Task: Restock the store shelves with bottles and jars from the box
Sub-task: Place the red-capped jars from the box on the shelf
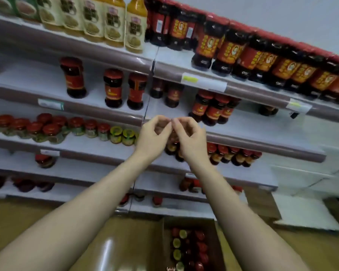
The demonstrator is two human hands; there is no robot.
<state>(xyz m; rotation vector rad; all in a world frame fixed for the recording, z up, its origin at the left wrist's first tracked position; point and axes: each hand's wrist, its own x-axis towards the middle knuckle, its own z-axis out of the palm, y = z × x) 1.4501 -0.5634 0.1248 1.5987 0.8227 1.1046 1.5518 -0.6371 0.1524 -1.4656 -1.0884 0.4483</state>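
Note:
My left hand (153, 137) and my right hand (190, 137) are raised side by side in front of the shelves. Their fingers are curled and the fingertips meet between them. I see nothing held in either hand. Far below, on the floor, stands an open cardboard box (165, 241) holding several jars (200, 247) with red and yellow-green lids. Just behind my hands a shelf (262, 132) carries dark sauce bottles with red labels (213, 110). Three more such bottles (113, 88) stand spaced apart to the left.
The top shelf carries yellow bottles (135, 22) and a dense row of dark red-capped bottles (243, 49). Small red-lidded jars (51, 128) and yellow-lidded jars (121, 133) fill the lower left shelf. Further jars sit on the shelves below. The floor (18, 218) is brown.

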